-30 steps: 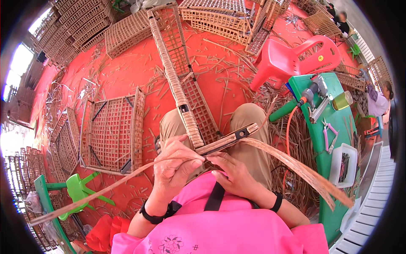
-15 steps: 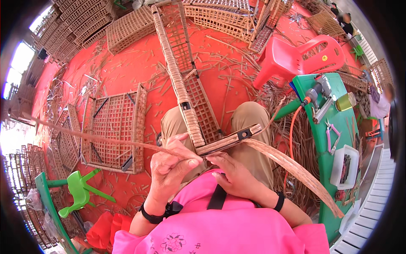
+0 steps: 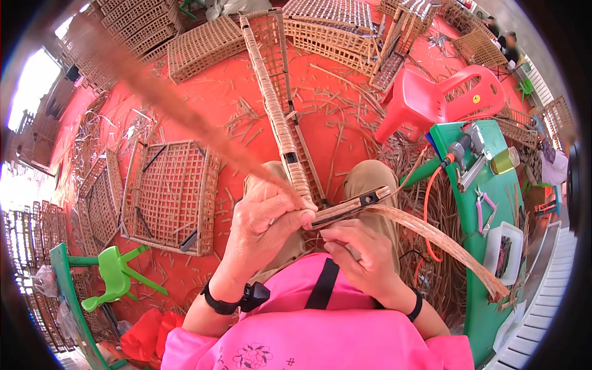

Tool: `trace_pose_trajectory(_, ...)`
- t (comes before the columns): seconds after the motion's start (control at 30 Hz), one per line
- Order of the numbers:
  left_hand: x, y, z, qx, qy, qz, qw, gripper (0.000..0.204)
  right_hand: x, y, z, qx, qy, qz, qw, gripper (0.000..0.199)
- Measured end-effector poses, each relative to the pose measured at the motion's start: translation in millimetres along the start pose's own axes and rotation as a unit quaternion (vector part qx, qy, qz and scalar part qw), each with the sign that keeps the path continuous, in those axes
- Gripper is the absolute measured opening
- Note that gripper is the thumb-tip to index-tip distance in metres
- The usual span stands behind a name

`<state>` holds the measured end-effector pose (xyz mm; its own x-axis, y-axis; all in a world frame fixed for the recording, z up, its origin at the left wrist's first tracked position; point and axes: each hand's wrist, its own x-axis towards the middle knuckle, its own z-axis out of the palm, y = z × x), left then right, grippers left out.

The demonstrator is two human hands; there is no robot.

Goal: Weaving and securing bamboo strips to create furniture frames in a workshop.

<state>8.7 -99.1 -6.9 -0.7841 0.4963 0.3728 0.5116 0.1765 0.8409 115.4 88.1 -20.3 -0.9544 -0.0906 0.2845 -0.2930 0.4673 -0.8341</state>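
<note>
My left hand [image 3: 262, 222] pinches a long brown rattan-like strip [image 3: 203, 135] between thumb and fingers, at the near corner of a wicker frame [image 3: 271, 102]. The strip's free end rises toward the upper left, blurred. The frame's long bar is wrapped with pale strip and stands between my knees. Its short bar [image 3: 364, 200] runs right from the corner, with dark bare patches showing. From beneath that bar another flat strip [image 3: 444, 237] curves off to the right. Just below the bar my right hand [image 3: 364, 253] has its fingers curled and pressed together; what they hold is hidden.
At right a green table [image 3: 481, 259] carries a power tool [image 3: 459, 148], pink-handled pliers [image 3: 485, 209] and a white tray [image 3: 505, 253]. A red chair [image 3: 441, 102] stands behind it. Leftward are a woven panel [image 3: 169, 191] and a small green chair [image 3: 114, 277]. Scraps litter the red floor.
My left hand has lifted and shifted right, and the strip it pinches now slants steeply upward. My right hand has drawn slightly down and right from the corner, its fingers more curled.
</note>
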Motion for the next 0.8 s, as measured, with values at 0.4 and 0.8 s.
trace_pose_trajectory(0.4,11,-1,-1,-0.051,0.009,0.086,0.995,0.019,54,-31,-6,-0.012,-0.007,0.042,0.999,0.016)
trace_pose_trajectory(0.8,-19,-20,13,-0.068,-0.009,-0.019,0.997,0.046,57,-38,-11,0.15,0.037,0.205,0.966,0.021)
